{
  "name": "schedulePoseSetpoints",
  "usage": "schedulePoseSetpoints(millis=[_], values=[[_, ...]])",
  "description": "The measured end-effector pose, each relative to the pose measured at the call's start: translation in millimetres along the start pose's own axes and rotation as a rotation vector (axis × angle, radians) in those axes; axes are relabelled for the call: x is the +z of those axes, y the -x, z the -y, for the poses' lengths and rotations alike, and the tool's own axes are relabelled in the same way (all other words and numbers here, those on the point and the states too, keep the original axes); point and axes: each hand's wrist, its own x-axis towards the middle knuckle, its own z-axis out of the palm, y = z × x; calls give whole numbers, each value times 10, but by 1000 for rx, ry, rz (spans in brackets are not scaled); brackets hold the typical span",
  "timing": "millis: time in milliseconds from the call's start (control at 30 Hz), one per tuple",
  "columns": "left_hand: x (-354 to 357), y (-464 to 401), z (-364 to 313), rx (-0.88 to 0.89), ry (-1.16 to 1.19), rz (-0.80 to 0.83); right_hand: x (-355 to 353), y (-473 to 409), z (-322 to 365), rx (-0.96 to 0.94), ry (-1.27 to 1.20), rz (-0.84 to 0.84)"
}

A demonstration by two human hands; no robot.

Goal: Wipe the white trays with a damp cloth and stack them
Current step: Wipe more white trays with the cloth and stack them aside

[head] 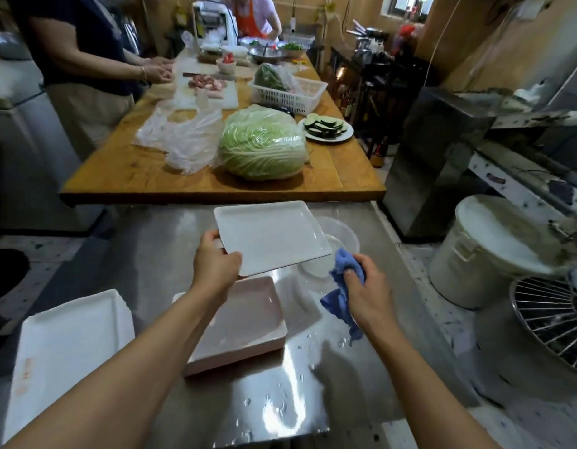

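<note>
L hand (215,264) grips near-left corner of white tray (271,236), thumb on rim, tray lifted clear of steel tabletop (280,400) & tilted toward person. R hand (366,286) clenched round blue cloth (340,293), just off tray's right edge; can't tell if touching.

Below held tray: second tray (238,325) flat on tabletop, wet sheen. Far left: stack of trays (70,345) at tabletop edge, prob. the finished pile. Clear bowl (342,234) behind, partly hidden by tray. Water drops on tabletop.

Handling, my read: tray stiff, light, one-hand hold ok; glossy + wet so likely slippery, may chip if dropped. Best hold by rim/corner, thumb over lip. Cloth soft, limp, damp; bunch it.
</note>
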Motion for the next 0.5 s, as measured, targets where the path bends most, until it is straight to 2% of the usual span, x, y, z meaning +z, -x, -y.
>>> schedulePoseSetpoints(millis=[100,300,500], values=[[339,-58,-162,44,-63,-18,-166,-211,-85,-1,-42,22],[830,-33,-326,336,-341,-178,-348,-512,-244,-6,-95,74],[1076,33,-389,502,-511,-229,-501,-635,-352,-15,-88,104]])
